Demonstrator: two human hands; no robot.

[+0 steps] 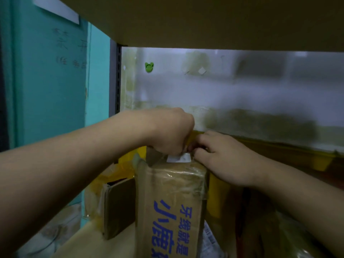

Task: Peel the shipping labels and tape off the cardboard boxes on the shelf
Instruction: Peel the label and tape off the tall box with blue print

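A tall cardboard box (171, 202) with blue printed characters and clear tape wrapped around its top stands upright on the shelf. A small white label (179, 158) sits at its top edge. My left hand (171, 131) is closed in a fist over the box's top, pinching at the label or tape there. My right hand (223, 159) rests against the box's upper right corner, fingers curled onto the top beside the label. What exactly the left fingers pinch is hidden under the fist.
A smaller brown box (119, 207) leans at the left of the tall one, with yellow tape (126, 161) behind it. More yellow-taped cardboard (279, 151) lies at the right. The upper shelf board (204, 19) hangs low overhead. A teal wall (50, 81) stands left.
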